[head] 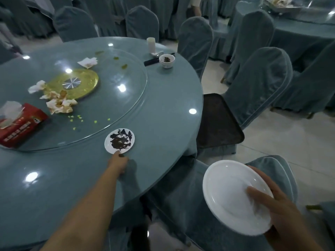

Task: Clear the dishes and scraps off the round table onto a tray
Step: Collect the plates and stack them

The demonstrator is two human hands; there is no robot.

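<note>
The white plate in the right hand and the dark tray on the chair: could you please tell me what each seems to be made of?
The white plate, held in the right hand, looks like glazed ceramic or melamine: smooth, glossy, with soft highlights; the picture cannot settle which. The dark tray looks like hard plastic or coated metal with a worn matte finish: dull, mottled brown surface, raised rounded rim.

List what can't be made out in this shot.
- Tray: head view, its left part is tucked under the round table.
- Left hand: fingers curl under, so its contact with the dirty saucer is unclear.
- Tissue box: print too blurred to read.
- Teacup: contents too small to identify.
</note>
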